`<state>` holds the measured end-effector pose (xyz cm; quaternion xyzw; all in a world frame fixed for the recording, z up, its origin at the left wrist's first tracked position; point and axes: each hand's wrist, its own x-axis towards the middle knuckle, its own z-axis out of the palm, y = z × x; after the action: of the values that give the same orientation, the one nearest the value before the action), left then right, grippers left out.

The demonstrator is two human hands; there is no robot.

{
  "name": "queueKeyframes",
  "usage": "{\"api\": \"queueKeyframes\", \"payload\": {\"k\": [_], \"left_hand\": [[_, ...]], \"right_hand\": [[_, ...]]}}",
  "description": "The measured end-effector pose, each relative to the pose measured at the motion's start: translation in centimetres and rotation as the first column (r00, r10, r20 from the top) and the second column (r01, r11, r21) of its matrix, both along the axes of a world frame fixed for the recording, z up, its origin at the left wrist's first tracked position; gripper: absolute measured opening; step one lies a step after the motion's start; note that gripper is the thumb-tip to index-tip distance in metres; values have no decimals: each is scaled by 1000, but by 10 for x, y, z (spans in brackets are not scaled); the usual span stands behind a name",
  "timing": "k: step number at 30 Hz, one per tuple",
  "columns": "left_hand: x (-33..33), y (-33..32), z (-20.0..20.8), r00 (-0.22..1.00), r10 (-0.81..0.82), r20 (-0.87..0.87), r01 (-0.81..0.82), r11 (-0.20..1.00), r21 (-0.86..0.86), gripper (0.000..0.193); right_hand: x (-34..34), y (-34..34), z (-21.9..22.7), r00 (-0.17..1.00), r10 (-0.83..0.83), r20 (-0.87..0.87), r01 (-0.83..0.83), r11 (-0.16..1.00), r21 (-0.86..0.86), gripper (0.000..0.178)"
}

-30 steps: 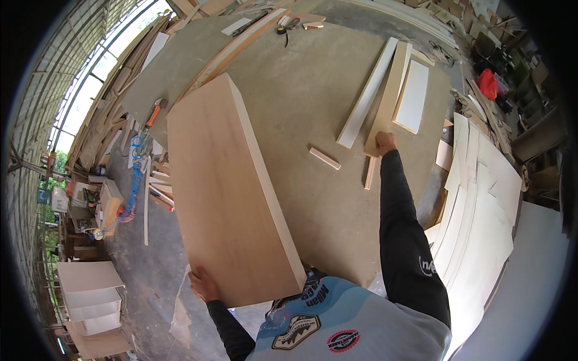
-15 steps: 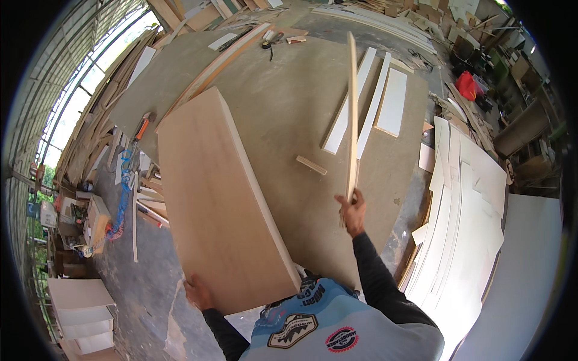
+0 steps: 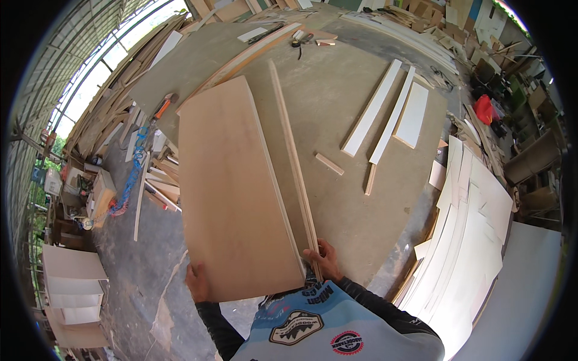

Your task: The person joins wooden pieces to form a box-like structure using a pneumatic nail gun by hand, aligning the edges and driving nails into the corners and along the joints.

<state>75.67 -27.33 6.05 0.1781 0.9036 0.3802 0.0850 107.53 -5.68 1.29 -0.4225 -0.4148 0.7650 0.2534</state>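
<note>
A long brown wooden panel (image 3: 235, 192), thick like a shallow box, lies lengthwise before me, its near end close to my body. My left hand (image 3: 197, 283) grips its near left corner, fingers partly hidden along the edge. In my right hand (image 3: 325, 260) is the near end of a narrow wooden strip (image 3: 292, 150). That strip runs away from me along the panel's right side, with a gap toward its far end. Whether the strip touches the panel near my hand, I cannot tell.
Beneath lies a large brown work surface (image 3: 337, 204). White boards (image 3: 373, 108) and a small wood offcut (image 3: 329, 163) rest on it to the right. An orange-handled hammer (image 3: 164, 106) is at the left. Stacked white sheets (image 3: 463, 222) stand at right; scrap wood (image 3: 162, 180) lies left.
My right hand has brought the strip left and down, from over the white boards to beside the panel. The panel has turned slightly more upright in view, still held by my left hand.
</note>
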Motion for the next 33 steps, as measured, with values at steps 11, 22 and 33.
{"api": "queueKeyframes", "payload": {"k": [11,22,33], "left_hand": [[-28,-3,-1,958,-80,275,70,996,48,49],[-56,0,-16,716,-184,674,28,971,236,70],[-51,1,-56,476,-464,747,-111,811,574,54]], "right_hand": [[-11,-12,4,994,104,-42,-106,993,-47,59],[36,-70,-40,987,119,103,-107,987,-117,51],[61,-99,-76,974,-176,-144,136,959,-249,59]]}}
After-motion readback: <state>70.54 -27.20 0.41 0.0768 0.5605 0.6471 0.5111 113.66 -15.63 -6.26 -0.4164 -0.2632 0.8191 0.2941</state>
